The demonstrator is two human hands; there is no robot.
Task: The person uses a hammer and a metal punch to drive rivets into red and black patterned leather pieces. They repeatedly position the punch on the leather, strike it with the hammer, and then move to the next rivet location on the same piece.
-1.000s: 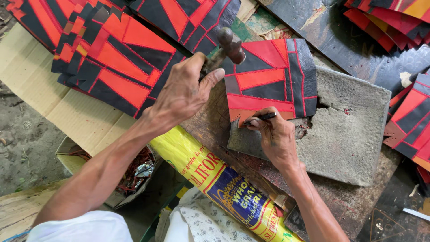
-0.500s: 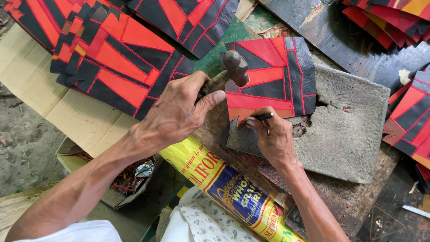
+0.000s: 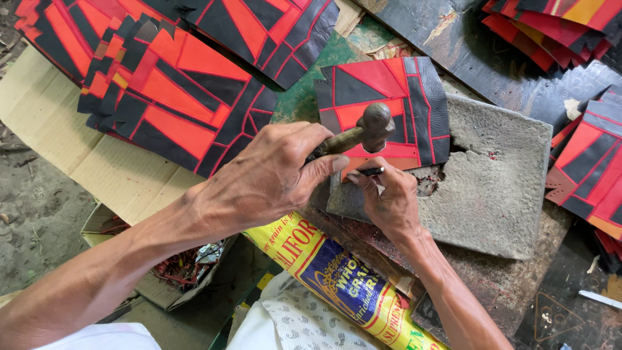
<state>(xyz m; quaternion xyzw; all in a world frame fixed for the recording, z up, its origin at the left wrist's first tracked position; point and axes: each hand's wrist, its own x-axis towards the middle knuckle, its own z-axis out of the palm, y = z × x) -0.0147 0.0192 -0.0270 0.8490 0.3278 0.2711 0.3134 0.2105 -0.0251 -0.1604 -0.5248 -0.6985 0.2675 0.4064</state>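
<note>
A grey stone slab (image 3: 499,188) lay under both hands (outdoors, dirt ground). The left hand (image 3: 272,178) gripped a hammer (image 3: 363,129), handle running lower-left to upper-right; the right hand (image 3: 389,201) pinched a punch (image 3: 370,172).

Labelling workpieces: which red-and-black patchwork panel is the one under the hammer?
The single panel lying on the grey stone slab, beneath the hammer in the left hand. The other panels sit in overlapping stacks off the slab.

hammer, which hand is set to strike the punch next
Left, probably. The left hand grips the hammer, its head raised just above the punch. The right hand is busy pinching the punch against the leather panel on the stone slab.
</note>
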